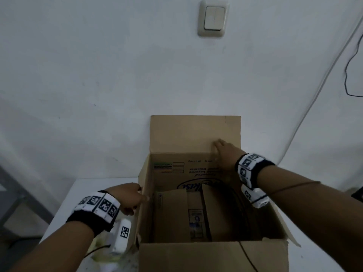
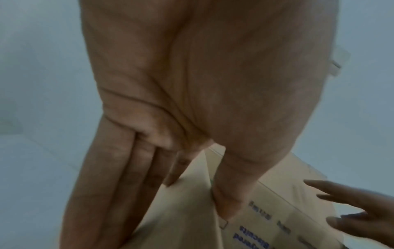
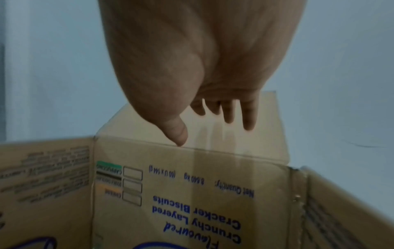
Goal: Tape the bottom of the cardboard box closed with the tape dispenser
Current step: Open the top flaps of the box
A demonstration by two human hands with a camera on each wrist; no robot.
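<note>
Both hands at an open cardboard box (image 1: 214,252) on the counter (image 1: 82,191).
Left hand (image 1: 128,197) pinches the left wall; right hand (image 1: 225,152) lays straight fingers (image 3: 248,116) on the raised far flap (image 1: 194,134).

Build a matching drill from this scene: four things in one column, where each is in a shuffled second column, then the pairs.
Things:
1. left hand
2. right hand
3. light switch
4. black cable

Places:
A. on the wall above the box
B. fingers against the upright far flap
C. hanging at the right edge of the wall
D. at the left wall of the cardboard box

Pairs: 1-D, 2-B, 3-A, 4-C
</note>
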